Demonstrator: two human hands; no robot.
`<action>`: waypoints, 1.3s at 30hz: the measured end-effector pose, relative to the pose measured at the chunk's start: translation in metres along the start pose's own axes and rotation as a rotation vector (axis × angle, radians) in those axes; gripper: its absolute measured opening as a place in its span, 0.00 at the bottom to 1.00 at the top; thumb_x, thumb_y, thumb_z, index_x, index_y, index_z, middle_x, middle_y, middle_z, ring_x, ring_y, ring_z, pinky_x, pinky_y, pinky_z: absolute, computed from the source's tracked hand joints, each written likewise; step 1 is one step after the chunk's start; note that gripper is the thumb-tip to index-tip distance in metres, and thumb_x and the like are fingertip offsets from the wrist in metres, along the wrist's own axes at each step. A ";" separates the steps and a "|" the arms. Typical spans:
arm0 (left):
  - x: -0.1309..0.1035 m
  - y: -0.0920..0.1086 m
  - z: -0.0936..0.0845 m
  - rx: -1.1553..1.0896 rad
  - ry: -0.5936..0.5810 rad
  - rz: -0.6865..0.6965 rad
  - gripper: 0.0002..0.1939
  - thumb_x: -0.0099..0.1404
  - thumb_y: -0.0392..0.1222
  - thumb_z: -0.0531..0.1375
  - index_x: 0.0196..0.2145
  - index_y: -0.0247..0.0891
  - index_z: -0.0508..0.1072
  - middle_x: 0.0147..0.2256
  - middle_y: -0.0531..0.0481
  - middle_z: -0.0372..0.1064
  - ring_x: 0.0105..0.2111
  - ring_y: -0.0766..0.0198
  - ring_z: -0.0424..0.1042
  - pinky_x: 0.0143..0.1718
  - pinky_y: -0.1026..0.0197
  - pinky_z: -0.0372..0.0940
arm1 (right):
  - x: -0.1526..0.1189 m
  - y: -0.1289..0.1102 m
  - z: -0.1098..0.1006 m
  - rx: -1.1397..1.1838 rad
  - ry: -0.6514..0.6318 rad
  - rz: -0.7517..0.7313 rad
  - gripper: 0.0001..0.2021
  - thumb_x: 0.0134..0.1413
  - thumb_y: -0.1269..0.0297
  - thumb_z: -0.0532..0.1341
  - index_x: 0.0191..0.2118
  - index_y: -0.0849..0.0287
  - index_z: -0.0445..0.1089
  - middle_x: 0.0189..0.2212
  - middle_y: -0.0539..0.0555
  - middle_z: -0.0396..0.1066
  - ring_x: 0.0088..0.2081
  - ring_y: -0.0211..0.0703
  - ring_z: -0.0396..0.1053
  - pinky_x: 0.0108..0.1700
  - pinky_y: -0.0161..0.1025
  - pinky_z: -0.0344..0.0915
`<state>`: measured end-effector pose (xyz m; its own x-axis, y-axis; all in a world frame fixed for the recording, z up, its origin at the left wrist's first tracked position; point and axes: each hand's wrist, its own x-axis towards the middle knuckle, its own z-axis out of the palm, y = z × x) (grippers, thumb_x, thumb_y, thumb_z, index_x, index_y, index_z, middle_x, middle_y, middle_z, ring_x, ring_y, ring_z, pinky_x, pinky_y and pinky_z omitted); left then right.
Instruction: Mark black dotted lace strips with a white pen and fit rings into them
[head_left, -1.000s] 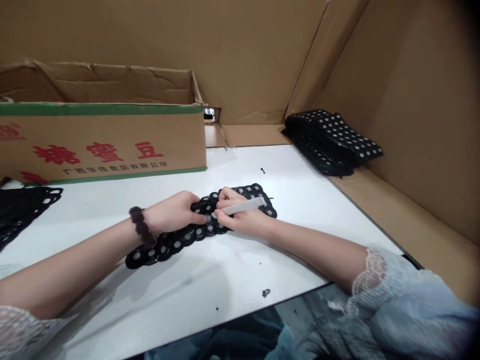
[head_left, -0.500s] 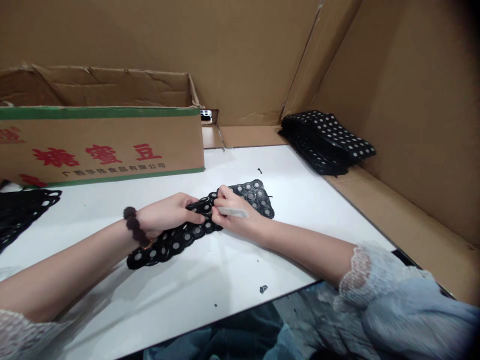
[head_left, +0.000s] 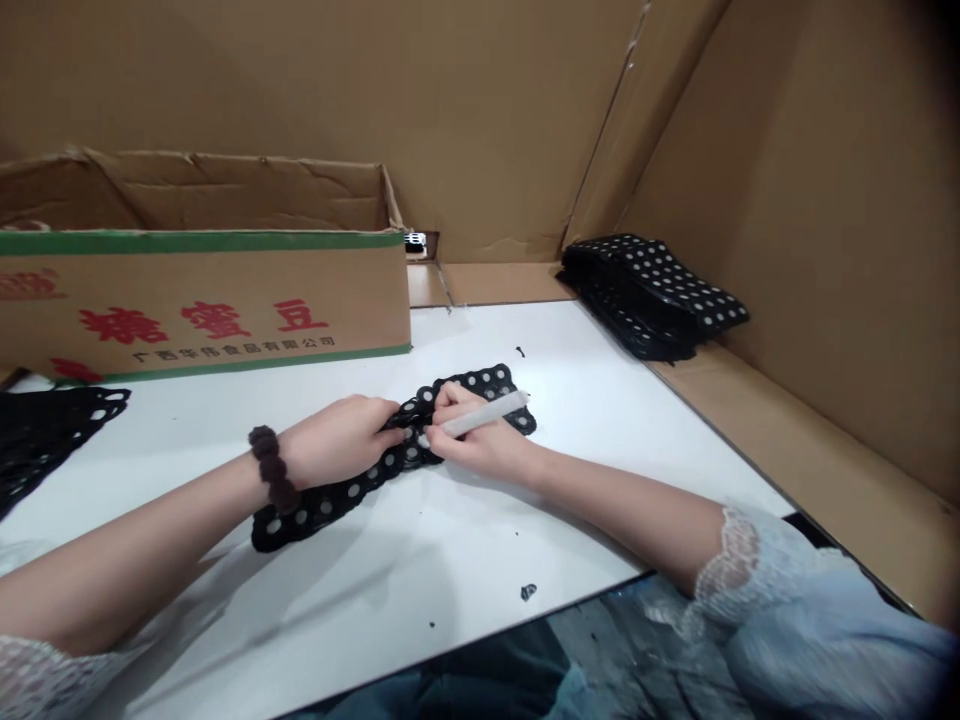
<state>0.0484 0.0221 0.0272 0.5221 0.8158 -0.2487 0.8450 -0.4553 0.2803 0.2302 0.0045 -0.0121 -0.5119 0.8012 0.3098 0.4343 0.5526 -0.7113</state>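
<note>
A black rubbery sheet (head_left: pixel 341 497) patterned with rows of round white spots lies slantwise on the white tabletop. My left hand (head_left: pixel 341 440) grips its near edge and middle, thumb on top; the fingers underneath are partly hidden. My right hand (head_left: pixel 476 435) is closed round a slim white pen-like tool (head_left: pixel 487 413). Its lower end points at the sheet just right of my left thumb. Whether that tip touches the sheet, I cannot tell. The sheet's far right end shows beyond my right hand.
An open cardboard box (head_left: pixel 247 290) with red lettering stands back left. Stacked black spotted sheets (head_left: pixel 660 295) rest at the back right beside cardboard walls. Another black holed sheet (head_left: pixel 45 435) lies at far left. Small black scraps (head_left: pixel 528 592) are scattered on the tabletop (head_left: pixel 360 620).
The white tool has tilted, its rear end now swung up and to the right. My right hand has turned slightly with it. The left hand keeps its grip; the whole view has shifted a little.
</note>
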 end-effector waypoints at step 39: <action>0.001 -0.008 -0.009 -0.510 -0.230 0.012 0.13 0.51 0.51 0.57 0.26 0.39 0.67 0.25 0.55 0.66 0.24 0.64 0.63 0.24 0.66 0.53 | -0.004 -0.002 0.009 -0.133 0.060 -0.011 0.15 0.53 0.65 0.50 0.17 0.60 0.52 0.29 0.51 0.52 0.31 0.34 0.56 0.35 0.35 0.58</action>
<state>0.0412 0.0302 0.0333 0.5915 0.6867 -0.4226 0.7058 -0.1874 0.6832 0.2248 -0.0021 -0.0171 -0.4733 0.8053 0.3571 0.5257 0.5835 -0.6190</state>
